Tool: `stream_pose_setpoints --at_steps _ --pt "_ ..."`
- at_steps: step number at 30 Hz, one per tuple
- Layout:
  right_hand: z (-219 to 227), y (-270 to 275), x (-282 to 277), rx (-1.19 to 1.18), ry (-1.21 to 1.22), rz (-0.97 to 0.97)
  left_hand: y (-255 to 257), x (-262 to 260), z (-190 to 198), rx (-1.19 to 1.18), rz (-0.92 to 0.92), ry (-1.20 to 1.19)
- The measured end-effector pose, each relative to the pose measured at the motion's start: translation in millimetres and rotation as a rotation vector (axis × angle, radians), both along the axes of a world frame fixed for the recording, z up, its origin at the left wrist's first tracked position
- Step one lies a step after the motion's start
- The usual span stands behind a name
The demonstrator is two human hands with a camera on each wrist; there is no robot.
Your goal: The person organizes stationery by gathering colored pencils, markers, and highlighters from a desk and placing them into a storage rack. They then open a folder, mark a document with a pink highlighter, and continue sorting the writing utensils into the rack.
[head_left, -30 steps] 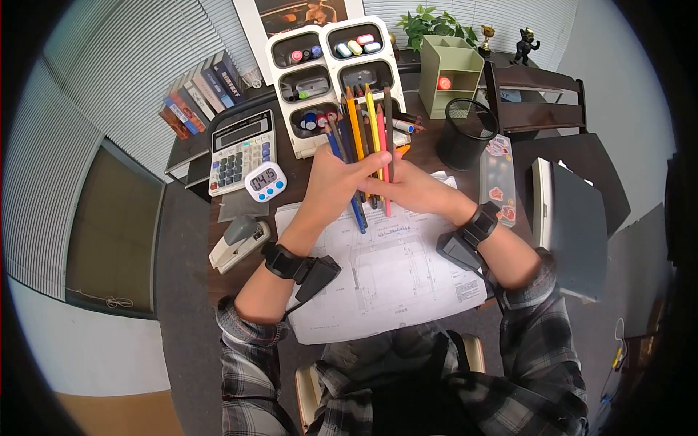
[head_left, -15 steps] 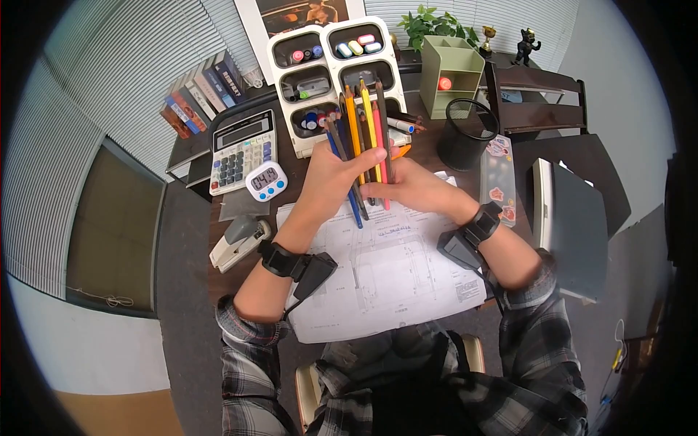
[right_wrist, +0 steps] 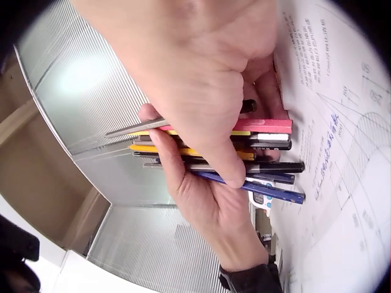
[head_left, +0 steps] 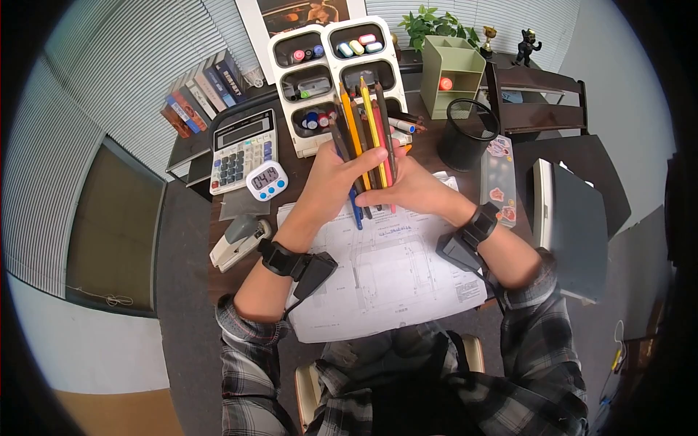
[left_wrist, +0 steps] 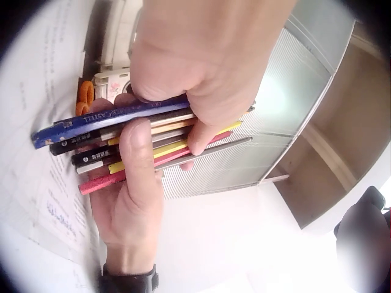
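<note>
Both hands grip one bundle of colored pencils (head_left: pixel 368 120) over the paper, tips pointing away from the body. My left hand (head_left: pixel 329 178) wraps the bundle from the left, its thumb lying across the front. From the other side my right hand (head_left: pixel 422 190) holds it lower down, thumb across the pencils too. Seen from the left wrist, the blue pencil (left_wrist: pixel 91 126) sticks out farthest at the blunt end, beside black, yellow and red ones. A red pencil (right_wrist: pixel 275 126) and a yellow-orange one (right_wrist: pixel 143 148) show in the right wrist view. Palms and fingers hide the bundle's middle.
Printed drawing sheets (head_left: pixel 392 291) cover the desk's front. A white organizer (head_left: pixel 331 94) with markers stands behind the hands, a black mesh cup (head_left: pixel 465 149) to the right. Leftward are a calculator (head_left: pixel 236 163), a timer (head_left: pixel 266 181) and a stapler (head_left: pixel 240 243).
The pencils have shifted slightly within the grip, with their ends sitting at different heights. The right thumb has slid a little left across the bundle. Both forearms stay nearly in place.
</note>
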State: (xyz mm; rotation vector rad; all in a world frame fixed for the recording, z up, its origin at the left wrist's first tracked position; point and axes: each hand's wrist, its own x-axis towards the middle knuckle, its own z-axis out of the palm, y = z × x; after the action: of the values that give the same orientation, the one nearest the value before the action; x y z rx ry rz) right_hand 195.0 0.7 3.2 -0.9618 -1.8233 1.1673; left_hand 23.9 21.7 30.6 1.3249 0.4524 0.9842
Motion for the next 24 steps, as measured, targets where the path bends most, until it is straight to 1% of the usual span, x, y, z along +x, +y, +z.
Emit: stream_pose_setpoints --at_steps 3,6,9,12,14,17,19,24 --pt "-1 2 1 -0.058 -0.045 -0.012 0 -2 1 -0.016 -0.023 0.022" --pt "1 0 -1 -0.017 -0.02 -0.035 0 -2 2 -0.024 -0.033 0.027" --pt "2 -1 -1 -0.031 -0.035 -0.052 0 -2 3 -0.025 -0.044 0.023" --pt "1 2 0 -0.092 -0.066 -0.016 -4 -1 6 -0.004 -0.027 -0.001" --pt "4 -1 -2 -0.059 -0.039 -0.029 -4 -3 7 -0.044 -0.082 -0.008" --pt "3 -2 -2 0.0 -0.008 -0.049 -3 -3 7 -0.044 -0.096 -0.037" --pt "3 -1 -1 -0.098 -0.059 -0.028 -2 -2 6 -0.035 -0.085 -0.046" --pt "-8 4 2 -0.133 -0.024 0.024 2 -1 0 0.003 -0.086 -0.057"
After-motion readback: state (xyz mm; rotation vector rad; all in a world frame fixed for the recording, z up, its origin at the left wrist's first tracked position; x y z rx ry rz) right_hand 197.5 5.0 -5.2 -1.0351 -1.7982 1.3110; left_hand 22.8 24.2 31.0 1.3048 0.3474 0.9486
